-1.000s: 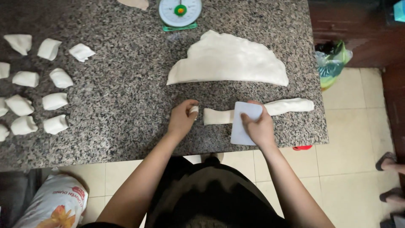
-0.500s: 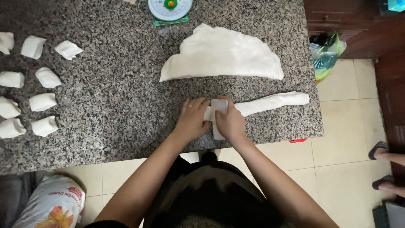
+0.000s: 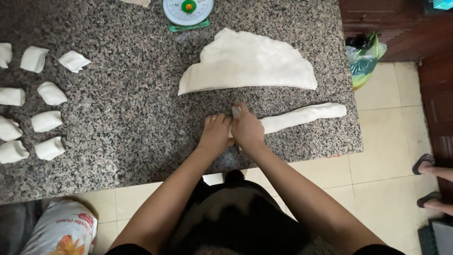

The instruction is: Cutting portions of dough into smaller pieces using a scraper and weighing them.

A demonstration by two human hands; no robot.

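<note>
Both hands pressed together at the near-centre of the granite tabletop [image 3: 118, 141], over the left end of a long dough roll [image 3: 302, 116]. Right hand [image 3: 247, 130] clenched round a pale scraper [image 3: 235, 111], only its top corner showing at 12 o'clock of the knuckles; left hand [image 3: 216, 133] closed over the dough end, fingers curled tight against the blade side. Roll stretching off toward 3 o'clock, its far tip near the tabletop edge. Big half-round dough slab [image 3: 247, 63] just beyond at 12 o'clock, apart from the roll. Cut pieces [image 3: 47, 121] lined up well away at 9 o'clock, scale [image 3: 188, 11] at the far edge. Likely trouble: left fingertips so close to the blade, hence a nick on a hard push; uneven piece size with the cut line hidden beneath the hands; roll dragged or stretched if stuck to the scraper; far tip sliding off the edge.
</note>
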